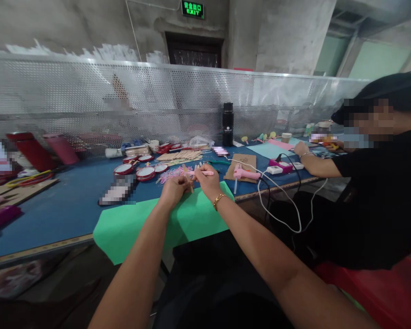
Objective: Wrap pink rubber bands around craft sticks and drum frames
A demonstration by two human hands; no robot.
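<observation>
Over the table's front edge, my left hand (174, 189) is closed, its fingers pinching a thin wooden stick (192, 186). Beside it, my right hand (209, 183) is wrapped round a slim pink pen-like tool (208, 173) that points left toward the left fingertips. Its exact kind is too small to make out. Both hands are above a green sheet (133, 228), which hangs over the edge. Just behind the left hand lies a heap of pink and multicoloured thin strips (169, 175). Small red-rimmed drums (145, 173) sit to the left of the strips.
A pink glue gun (246, 174) rests on cardboard (249, 161) at right, among white cables (287, 214) and a power strip (283, 166). Flat wooden sticks (181, 156) and a black bottle (228, 124) stand behind. A co-worker (373, 192) sits at right; a phone (118, 189) lies left.
</observation>
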